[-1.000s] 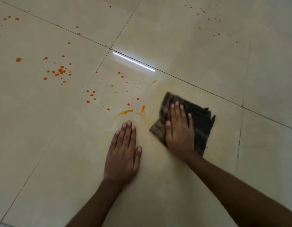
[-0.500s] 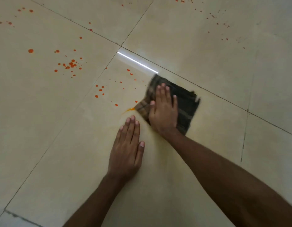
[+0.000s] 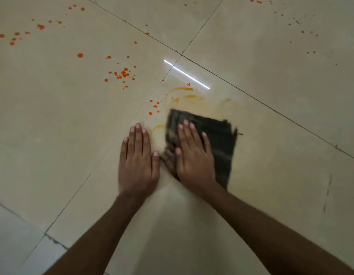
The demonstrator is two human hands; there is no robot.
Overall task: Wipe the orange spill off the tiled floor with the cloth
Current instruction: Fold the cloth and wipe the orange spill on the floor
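Both hands lie flat with straight fingers: the right hand (image 3: 194,153) presses the dark cloth (image 3: 217,139) at frame centre, the left hand (image 3: 137,157) rests bare on the tiled floor (image 3: 281,175) just beside it. Orange smears (image 3: 184,94) lie just above the cloth; unwiped droplets (image 3: 122,74) spread toward the upper left, nearer the left hand.

Right hand (image 3: 194,155) presses dark cloth (image 3: 217,143) flat beside orange smears (image 3: 184,92).

A single head-worn, wide-angle camera looked steeply down from close above the tiled floor (image 3: 271,56), both forearms reaching in from the bottom edge.
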